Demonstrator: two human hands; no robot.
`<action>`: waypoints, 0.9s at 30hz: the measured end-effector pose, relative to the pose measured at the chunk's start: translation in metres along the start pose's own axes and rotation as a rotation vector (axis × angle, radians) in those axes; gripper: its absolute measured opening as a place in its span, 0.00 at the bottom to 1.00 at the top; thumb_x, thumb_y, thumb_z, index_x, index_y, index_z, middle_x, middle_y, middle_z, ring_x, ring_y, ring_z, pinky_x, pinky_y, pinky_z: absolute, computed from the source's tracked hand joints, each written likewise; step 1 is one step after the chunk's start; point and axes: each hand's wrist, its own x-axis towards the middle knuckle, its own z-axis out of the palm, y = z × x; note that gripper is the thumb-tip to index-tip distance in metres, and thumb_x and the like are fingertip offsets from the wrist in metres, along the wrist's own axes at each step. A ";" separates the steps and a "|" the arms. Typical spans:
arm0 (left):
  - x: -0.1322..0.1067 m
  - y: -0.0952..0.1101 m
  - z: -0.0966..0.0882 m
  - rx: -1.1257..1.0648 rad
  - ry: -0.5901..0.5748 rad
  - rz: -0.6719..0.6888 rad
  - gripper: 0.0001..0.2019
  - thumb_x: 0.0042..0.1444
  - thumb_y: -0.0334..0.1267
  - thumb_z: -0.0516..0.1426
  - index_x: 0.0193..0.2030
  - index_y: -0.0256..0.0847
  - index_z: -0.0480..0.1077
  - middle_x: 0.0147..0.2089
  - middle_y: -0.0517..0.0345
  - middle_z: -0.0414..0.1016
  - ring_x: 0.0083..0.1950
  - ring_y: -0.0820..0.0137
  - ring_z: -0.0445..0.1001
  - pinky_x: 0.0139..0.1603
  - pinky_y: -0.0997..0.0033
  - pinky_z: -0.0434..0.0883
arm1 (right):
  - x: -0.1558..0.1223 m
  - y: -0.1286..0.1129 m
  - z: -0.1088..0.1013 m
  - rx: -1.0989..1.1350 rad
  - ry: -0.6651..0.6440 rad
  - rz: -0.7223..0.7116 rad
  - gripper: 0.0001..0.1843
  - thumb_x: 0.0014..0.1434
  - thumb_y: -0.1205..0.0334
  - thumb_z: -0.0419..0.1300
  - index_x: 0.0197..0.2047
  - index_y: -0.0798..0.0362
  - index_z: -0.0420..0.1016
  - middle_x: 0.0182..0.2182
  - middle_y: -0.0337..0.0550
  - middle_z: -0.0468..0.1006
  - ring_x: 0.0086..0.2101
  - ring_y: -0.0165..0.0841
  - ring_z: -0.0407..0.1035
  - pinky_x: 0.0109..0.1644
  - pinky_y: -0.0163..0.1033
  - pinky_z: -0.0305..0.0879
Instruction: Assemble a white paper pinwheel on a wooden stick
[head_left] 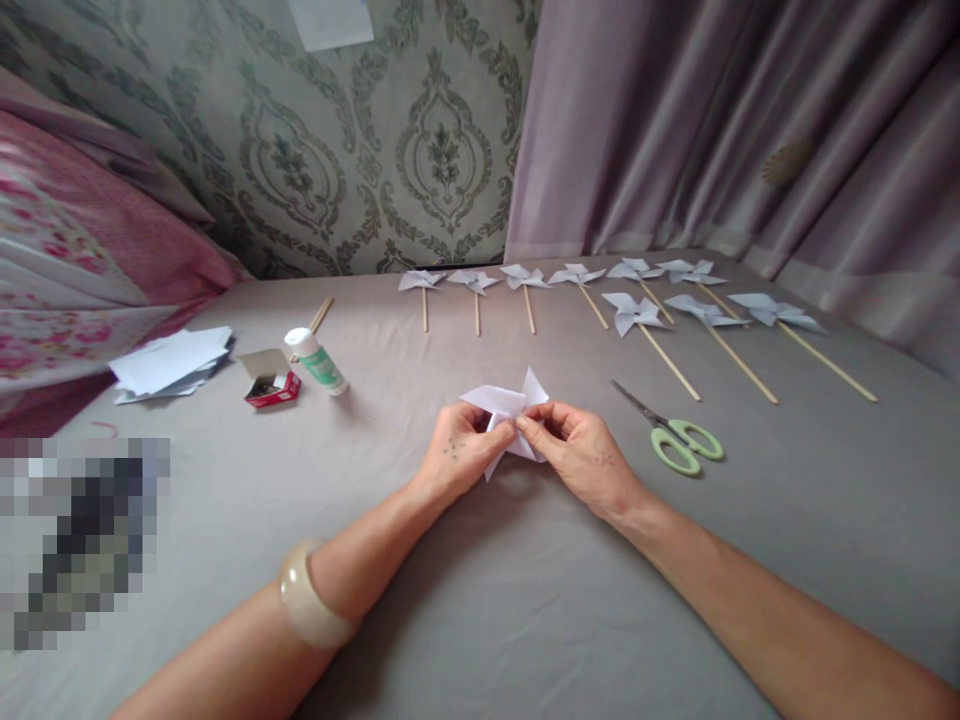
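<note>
A white paper pinwheel (504, 402) without a stick is held just above the grey cloth, its blades folded toward the middle. My left hand (466, 446) grips it from the left, thumb pressed near the centre. From the right, my right hand (586, 448) pinches the same centre between thumb and fingers. Whatever lies under the two thumbs is hidden. Nearest to my right hand, green-handled scissors (675, 436) lie with their blades pointing away to the left. Farther off on the left, a glue stick (318, 362) with a white cap stands tilted in view.
Several finished pinwheels (636, 314) on wooden sticks lie in rows at the back right. A small red box (273, 390) sits open beside the glue stick, with thin sticks (322, 314) behind. White paper sheets (174, 360) are stacked at the left. Curtains (645, 120) hang behind.
</note>
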 end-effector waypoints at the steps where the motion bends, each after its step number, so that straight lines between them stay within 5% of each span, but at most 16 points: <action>1: 0.000 -0.001 0.000 0.001 -0.001 0.000 0.08 0.43 0.38 0.62 0.27 0.34 0.74 0.26 0.58 0.74 0.28 0.73 0.68 0.28 0.76 0.62 | 0.000 0.001 0.000 0.000 -0.001 0.001 0.20 0.43 0.46 0.67 0.30 0.55 0.76 0.24 0.39 0.75 0.26 0.29 0.64 0.32 0.36 0.60; 27: -0.001 -0.004 0.001 0.065 -0.001 0.021 0.07 0.44 0.37 0.61 0.26 0.35 0.72 0.23 0.60 0.70 0.25 0.75 0.64 0.25 0.77 0.59 | 0.002 0.007 -0.001 0.015 -0.001 0.008 0.18 0.45 0.48 0.66 0.30 0.55 0.75 0.23 0.37 0.73 0.25 0.28 0.63 0.30 0.35 0.60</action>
